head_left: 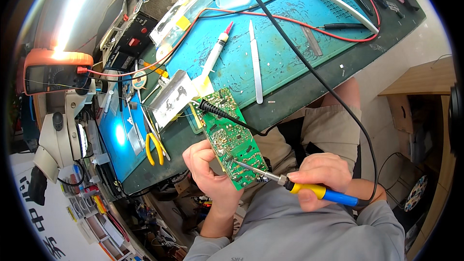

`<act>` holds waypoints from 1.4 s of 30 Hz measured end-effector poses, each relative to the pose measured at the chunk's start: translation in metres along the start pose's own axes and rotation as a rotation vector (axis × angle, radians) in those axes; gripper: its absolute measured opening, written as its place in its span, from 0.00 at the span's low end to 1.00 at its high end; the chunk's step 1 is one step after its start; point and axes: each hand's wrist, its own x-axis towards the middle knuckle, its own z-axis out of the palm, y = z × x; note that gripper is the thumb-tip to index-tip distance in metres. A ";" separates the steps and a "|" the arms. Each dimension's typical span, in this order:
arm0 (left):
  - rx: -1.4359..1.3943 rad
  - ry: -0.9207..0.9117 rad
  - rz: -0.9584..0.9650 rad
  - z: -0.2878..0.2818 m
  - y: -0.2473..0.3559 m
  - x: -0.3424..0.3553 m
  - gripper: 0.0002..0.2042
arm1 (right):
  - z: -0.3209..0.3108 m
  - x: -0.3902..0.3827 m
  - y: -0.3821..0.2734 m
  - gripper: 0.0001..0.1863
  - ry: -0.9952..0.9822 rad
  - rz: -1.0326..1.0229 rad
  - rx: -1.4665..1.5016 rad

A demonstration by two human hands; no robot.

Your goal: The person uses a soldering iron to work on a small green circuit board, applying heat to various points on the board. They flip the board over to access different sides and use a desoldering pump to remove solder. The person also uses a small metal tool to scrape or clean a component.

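My left hand grips the lower left edge of a green circuit board, solder side up, tilted in front of the bench. A black power cord with a ribbed sleeve lies across the board's upper part. In my right hand is a soldering iron with a yellow and blue handle. Its metal tip reaches the lower left part of the board; whether it touches a joint I cannot tell. The iron's black cable loops up across the bench.
On the blue mat lie a scalpel, a syringe and a black-handled probe. An orange multimeter with red and black leads stands at left. Yellow-handled pliers lie near the bench edge, beside a white lamp-like head.
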 end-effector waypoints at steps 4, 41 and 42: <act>0.006 -0.009 0.002 0.000 0.001 0.000 0.17 | -0.001 -0.002 -0.002 0.16 0.005 0.058 -0.005; 0.026 -0.021 0.007 -0.002 0.003 0.002 0.16 | -0.012 0.008 0.017 0.13 -0.036 0.189 0.132; 0.033 -0.026 0.009 -0.002 0.003 0.002 0.16 | -0.011 0.006 0.019 0.13 -0.029 0.180 0.150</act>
